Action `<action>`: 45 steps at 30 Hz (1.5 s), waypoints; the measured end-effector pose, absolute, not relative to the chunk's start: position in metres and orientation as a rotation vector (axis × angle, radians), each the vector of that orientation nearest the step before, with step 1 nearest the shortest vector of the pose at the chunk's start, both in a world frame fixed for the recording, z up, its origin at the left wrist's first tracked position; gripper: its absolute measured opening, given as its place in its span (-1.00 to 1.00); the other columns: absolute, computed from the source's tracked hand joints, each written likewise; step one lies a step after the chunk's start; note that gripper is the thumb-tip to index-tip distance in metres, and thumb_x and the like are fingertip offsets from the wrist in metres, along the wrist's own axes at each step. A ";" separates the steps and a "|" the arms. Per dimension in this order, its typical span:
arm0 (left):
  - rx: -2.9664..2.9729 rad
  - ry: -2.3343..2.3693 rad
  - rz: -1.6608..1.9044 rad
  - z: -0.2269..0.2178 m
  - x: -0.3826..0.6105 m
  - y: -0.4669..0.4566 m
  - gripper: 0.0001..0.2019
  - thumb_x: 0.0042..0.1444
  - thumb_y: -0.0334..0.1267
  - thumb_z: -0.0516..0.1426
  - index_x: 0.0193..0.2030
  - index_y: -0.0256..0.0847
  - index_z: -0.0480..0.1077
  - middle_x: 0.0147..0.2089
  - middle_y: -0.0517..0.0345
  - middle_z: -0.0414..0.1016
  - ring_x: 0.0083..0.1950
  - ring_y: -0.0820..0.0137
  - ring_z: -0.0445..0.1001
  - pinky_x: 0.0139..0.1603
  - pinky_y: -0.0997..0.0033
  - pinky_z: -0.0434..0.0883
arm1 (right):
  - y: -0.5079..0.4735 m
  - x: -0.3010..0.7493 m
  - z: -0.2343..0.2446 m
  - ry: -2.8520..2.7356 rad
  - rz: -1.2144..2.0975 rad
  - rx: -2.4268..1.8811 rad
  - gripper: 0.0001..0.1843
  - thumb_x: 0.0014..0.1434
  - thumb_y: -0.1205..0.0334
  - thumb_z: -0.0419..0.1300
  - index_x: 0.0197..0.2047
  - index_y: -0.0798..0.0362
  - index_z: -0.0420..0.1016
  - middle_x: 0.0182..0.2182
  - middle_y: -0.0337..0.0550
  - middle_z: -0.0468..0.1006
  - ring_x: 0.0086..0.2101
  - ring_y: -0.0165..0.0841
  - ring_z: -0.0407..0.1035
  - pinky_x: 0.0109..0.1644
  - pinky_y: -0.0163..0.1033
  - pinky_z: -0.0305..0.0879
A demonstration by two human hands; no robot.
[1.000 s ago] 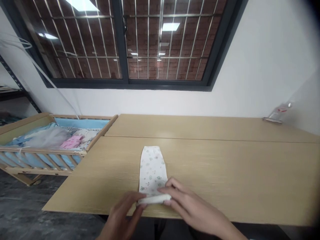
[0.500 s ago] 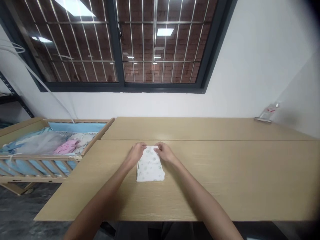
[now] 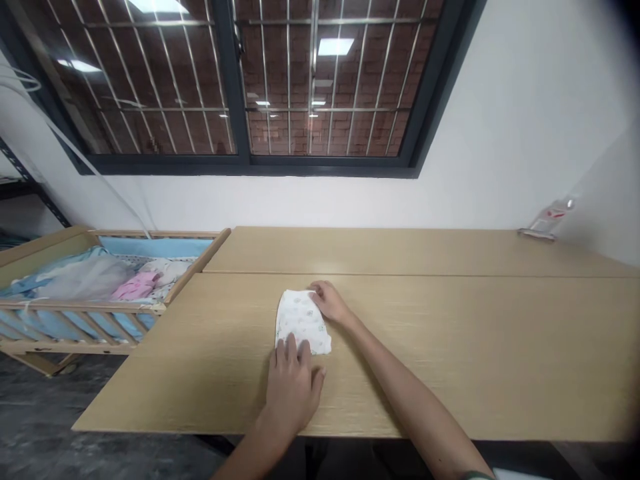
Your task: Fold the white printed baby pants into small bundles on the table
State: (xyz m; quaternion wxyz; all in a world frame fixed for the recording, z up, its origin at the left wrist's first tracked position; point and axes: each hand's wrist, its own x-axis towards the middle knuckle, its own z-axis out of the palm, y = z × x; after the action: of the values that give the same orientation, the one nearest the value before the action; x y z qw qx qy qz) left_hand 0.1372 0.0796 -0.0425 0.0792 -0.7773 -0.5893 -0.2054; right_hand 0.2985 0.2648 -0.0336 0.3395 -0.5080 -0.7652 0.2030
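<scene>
A folded white cloth with a small green print (image 3: 301, 322) lies flat on the light wooden table (image 3: 440, 360), slightly askew. My left hand (image 3: 291, 385) rests on its near edge, with the fingers spread over the fabric. My right hand (image 3: 327, 301) is at the far right corner of the cloth, and its fingertips touch the far edge. Whether those fingers pinch the fabric is hard to see.
A wooden crib (image 3: 80, 307) with blue padding stands beyond the table's left side and holds a pink garment (image 3: 135, 287) and other soft items. A clear plastic bag (image 3: 547, 222) lies at the far right table edge. A seam crosses the tabletop.
My left hand has moved from the cloth's far edge to its near edge. The cloth now sits slightly rotated. My right hand stays near the far edge.
</scene>
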 end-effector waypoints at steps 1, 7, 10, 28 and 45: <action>-2.292 -1.769 -0.614 -0.050 0.139 0.073 -0.51 0.30 0.00 0.07 0.24 -0.26 0.41 0.30 -0.30 0.36 0.28 -0.13 0.32 0.17 -0.09 0.34 | 0.257 0.294 -0.027 -2.041 0.447 -1.310 -0.56 0.35 0.13 0.04 0.19 0.16 0.40 0.04 0.13 0.51 0.02 -0.14 0.42 0.15 0.00 0.35; -2.269 -1.688 -0.711 -0.068 0.133 0.060 -0.51 0.30 0.02 0.08 0.24 -0.20 0.42 0.26 -0.21 0.42 0.30 -0.11 0.29 0.20 -0.14 0.30 | 0.182 0.255 0.003 -2.683 0.487 -0.744 -0.42 0.47 -0.01 -0.08 0.48 -0.12 0.04 0.46 -0.12 0.05 0.42 -0.20 -0.07 0.46 0.01 -0.07; -2.298 -1.692 -0.734 -0.066 0.130 0.058 -0.63 0.30 -0.02 0.09 0.07 -0.16 0.55 0.10 -0.14 0.54 0.15 -0.03 0.41 0.22 -0.19 0.28 | 0.161 0.245 -0.003 -2.812 0.650 -0.583 -0.41 0.48 -0.02 -0.11 0.50 -0.12 0.00 0.48 -0.16 -0.01 0.44 -0.28 -0.13 0.48 -0.07 -0.13; -2.266 -1.708 -0.633 -0.070 0.126 0.062 -0.46 0.30 0.08 0.08 0.35 -0.02 0.32 0.36 -0.23 0.29 0.33 -0.15 0.26 0.13 -0.11 0.37 | 0.270 0.280 -0.032 -2.799 0.393 -1.028 -0.32 0.46 -0.18 -0.30 0.53 -0.12 -0.15 0.50 -0.20 -0.17 0.46 -0.25 -0.29 0.51 0.02 -0.38; -2.862 -1.597 -0.628 -0.039 0.063 0.143 -0.83 0.31 -0.31 -0.01 -0.20 -0.15 0.40 -0.13 0.03 0.55 -0.02 0.19 0.47 0.08 0.14 0.35 | 0.224 0.319 0.003 -2.222 1.155 -0.916 -0.54 0.25 -0.18 0.21 -0.12 0.04 0.66 -0.12 -0.07 0.66 -0.07 -0.16 0.50 0.06 -0.10 0.37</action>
State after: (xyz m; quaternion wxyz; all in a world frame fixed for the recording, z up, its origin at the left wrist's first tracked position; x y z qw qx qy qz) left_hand 0.0633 0.1430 -0.0391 -0.0978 -0.8536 -0.4763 -0.1872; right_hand 0.3193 0.2245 0.0026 0.2354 -0.3339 -0.8099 0.4208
